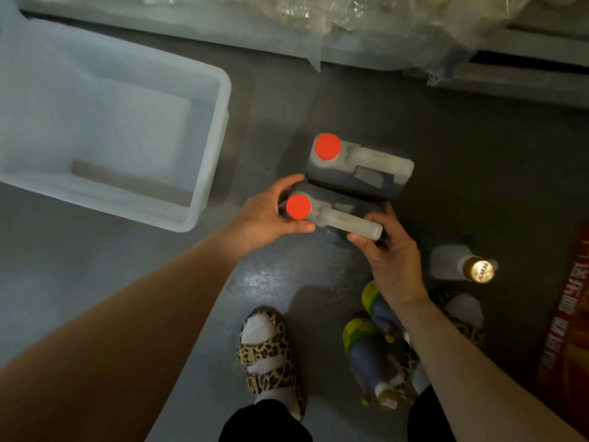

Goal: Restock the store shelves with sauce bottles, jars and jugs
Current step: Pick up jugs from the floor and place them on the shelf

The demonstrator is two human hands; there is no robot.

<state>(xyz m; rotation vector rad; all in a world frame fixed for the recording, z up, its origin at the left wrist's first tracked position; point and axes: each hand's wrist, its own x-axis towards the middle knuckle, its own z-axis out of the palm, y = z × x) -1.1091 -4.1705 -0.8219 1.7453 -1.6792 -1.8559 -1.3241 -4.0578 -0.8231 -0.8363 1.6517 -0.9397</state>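
Two dark sauce jugs with red caps and pale handles stand side by side on the grey floor. My left hand (271, 212) grips the cap end of the near jug (338, 215), its fingers curled round that end. My right hand (392, 250) grips the same jug at the end of its handle. The far jug (360, 167) touches the near one and no hand is on it. Two bottles with green-yellow caps (369, 342) lie on the floor by my right forearm. A pale bottle with a gold cap (462, 263) stands to the right.
An empty white plastic tub (210, 129) sits on the floor at the left. A low shelf edge (223, 30) with clear plastic bags runs along the top. A red printed carton (570, 314) stands at the right edge. My feet in leopard-print sandals (271, 352) are below.
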